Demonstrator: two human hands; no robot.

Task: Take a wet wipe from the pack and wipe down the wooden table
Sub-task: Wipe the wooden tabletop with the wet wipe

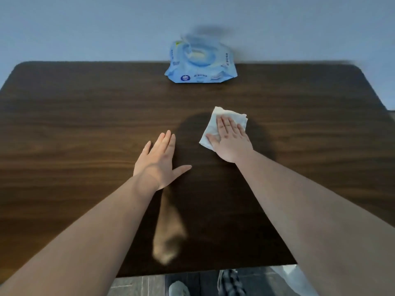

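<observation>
A dark wooden table (74, 124) fills most of the view. At its far edge lies a light blue wet wipe pack (201, 63) with its lid flipped up. My right hand (229, 138) lies flat, palm down, pressing a white wet wipe (213, 124) against the table right of centre. The wipe sticks out past the fingers toward the far left. My left hand (160, 162) rests flat on the bare wood beside it, fingers apart, holding nothing.
A pale wall (85, 28) rises right behind the table's far edge. Below the near edge I see grey floor tiles (132, 285) and feet in slippers (230, 283). A pale glare streak (168, 236) lies on the wood near the front.
</observation>
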